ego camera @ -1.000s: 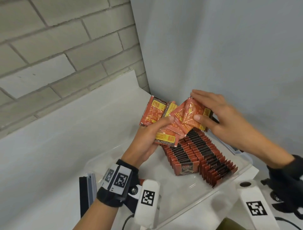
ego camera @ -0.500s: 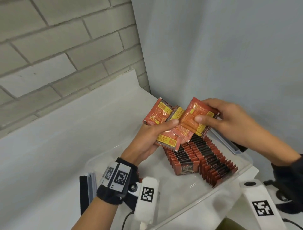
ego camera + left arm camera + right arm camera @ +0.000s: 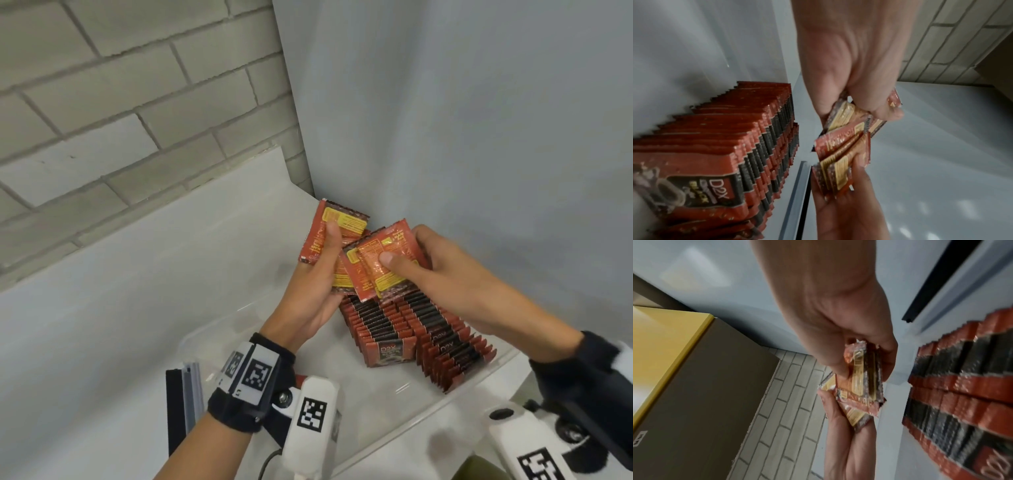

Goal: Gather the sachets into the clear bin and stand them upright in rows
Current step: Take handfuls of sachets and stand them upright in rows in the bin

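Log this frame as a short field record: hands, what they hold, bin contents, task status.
left hand: grips a fan of loose sachets, thumb on the front
right hand: pinches more of the sachets, thumb on the front
where held: above the far end of the bin
bin contents: two rows of sachets standing on edge, side by side
surface: white table in a wall corner
status: held sachets not yet in the rows
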{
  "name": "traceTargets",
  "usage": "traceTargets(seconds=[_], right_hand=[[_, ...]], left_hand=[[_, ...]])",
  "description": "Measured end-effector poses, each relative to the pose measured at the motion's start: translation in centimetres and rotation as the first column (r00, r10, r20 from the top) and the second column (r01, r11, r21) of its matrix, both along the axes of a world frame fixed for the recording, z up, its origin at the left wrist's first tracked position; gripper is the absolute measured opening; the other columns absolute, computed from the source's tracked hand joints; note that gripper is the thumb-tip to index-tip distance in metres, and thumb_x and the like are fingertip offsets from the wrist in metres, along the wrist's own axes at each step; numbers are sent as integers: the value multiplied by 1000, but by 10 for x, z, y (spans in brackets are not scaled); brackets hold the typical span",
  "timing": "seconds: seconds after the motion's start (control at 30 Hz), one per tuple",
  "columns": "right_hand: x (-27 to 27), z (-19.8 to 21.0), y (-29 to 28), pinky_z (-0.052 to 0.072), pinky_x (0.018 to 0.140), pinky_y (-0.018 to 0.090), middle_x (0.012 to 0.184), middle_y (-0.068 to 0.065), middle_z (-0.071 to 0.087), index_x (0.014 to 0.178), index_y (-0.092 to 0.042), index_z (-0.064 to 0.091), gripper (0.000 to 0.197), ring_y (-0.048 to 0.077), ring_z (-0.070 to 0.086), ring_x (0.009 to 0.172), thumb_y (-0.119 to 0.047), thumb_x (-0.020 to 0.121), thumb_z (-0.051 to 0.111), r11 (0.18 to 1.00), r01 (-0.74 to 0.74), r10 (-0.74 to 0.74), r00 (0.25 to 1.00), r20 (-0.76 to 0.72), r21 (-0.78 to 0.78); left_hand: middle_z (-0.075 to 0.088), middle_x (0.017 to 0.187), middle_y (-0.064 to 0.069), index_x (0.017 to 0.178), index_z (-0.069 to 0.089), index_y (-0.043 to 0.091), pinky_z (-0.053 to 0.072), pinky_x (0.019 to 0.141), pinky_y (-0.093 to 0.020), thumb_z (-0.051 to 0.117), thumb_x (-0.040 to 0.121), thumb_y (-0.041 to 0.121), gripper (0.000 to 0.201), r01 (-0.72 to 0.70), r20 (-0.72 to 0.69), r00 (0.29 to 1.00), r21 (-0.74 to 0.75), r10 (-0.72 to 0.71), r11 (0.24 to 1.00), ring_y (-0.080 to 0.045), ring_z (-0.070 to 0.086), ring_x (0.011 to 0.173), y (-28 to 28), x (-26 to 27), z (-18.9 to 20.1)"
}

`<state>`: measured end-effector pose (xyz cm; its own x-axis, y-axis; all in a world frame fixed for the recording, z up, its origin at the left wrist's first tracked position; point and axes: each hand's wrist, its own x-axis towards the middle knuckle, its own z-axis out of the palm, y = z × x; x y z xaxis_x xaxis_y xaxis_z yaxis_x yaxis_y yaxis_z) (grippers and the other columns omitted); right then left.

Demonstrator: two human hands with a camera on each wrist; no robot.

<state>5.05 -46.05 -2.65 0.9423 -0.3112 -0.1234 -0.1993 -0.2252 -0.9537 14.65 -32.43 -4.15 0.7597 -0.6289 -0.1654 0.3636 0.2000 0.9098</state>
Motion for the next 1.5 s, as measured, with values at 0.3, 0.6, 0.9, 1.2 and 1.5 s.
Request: traceTargets(seconds=[0.3,0.6,0.9,1.2,1.5], right_hand=[[2,-4,10,58,85,32,102,-2,71,110,-20,48,20,10,70,92,-29,93,56,984,22,-23,1000,1,178],[-1,22,-27,52,75,22,94,-5,68,110,-16,55,21,7,65,84,-26,91,58,964,26,27,981,194,-266],[12,41,-29,48,68,15,92,-11,61,108,-26,50,20,2,61,79,-34,91,57,779,-273,338,941,11,-564],[9,16,-25,55,74,21,99,-1,71,115,-13,57,25,8,69,86,-23,92,58,997,-28,36,993,115,-69],[3,3,7,54,90,37,106,2,73,123,-16,59,34,18,71,97,-28,91,57,932,11,-43,996,79,362]], left_hand=[[72,108,-6,120,57,18,57,87,-36,47,78,51,54,57,15,998,5,-58,998,-23,68,102,1,1,-2],[70,101,-6,119,58,13,53,65,-21,56,81,46,51,156,178,969,92,-170,983,-15,67,84,6,7,-6],[72,87,2,99,64,18,49,61,-15,60,66,66,59,299,309,876,253,-370,920,-10,68,75,10,7,-9],[66,87,-11,102,62,6,49,66,-22,73,62,67,74,219,332,908,139,-254,966,-11,64,66,10,9,-2],[70,113,-9,116,63,17,54,85,-31,71,81,41,43,246,214,942,88,-259,965,-26,67,105,5,0,2]])
